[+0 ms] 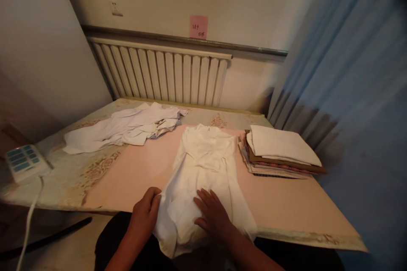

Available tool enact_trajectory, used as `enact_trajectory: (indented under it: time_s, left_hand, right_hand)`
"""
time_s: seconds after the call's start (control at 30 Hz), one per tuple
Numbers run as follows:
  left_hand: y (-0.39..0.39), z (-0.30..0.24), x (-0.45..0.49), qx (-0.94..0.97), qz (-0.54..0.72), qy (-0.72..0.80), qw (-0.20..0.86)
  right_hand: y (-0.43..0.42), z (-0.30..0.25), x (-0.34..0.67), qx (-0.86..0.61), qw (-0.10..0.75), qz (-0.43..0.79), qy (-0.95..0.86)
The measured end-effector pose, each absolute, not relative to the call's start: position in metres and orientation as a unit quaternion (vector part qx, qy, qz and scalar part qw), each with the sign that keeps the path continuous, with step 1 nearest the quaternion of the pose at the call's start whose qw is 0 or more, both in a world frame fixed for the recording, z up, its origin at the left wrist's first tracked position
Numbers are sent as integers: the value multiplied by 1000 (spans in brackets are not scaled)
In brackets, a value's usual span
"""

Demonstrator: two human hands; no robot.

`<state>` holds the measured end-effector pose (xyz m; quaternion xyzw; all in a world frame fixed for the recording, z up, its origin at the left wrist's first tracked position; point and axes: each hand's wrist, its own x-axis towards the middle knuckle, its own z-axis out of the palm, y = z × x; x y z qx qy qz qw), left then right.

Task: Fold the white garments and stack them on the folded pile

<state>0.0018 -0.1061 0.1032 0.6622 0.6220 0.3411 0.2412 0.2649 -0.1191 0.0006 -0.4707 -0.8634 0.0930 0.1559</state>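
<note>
A white long garment, seemingly a shirt or top [206,165], lies spread over the table with its neckline at the far end and its lower edge hanging over the near edge. At its lower left side, my left hand [148,209] is closed, pinching the cloth edge. My right hand [213,214] rests flat on the lower middle of the fabric, fingers spread. Some creases run across the garment's middle.
Folded cloths [282,146] are stacked at the right, a white one on top. Loose white clothes [127,127] lie at the back left. A white power strip [27,163] with a cable sits at the left edge. A radiator [165,72] and a blue curtain [359,93] border the table.
</note>
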Motion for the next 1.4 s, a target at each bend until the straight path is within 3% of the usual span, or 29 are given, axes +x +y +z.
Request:
enact_trajectory:
  time_s: [0.3,0.53,0.8,1.4]
  left_hand:
    - [-100,112,14,721,256,581,278]
    - [-101,103,8,689,274,568,358]
    - [-99,90,-3,485,354,528,600]
    - [-98,76,-19,434,372,532,625]
  right_hand:
    - [-121,30,233,-402,138,92,-900]
    - [-119,44,223,-348,110,132,-922]
    - [-123,21,227,-323,105,115,-934]
    - [-114,18,242,-313,129,120,-934]
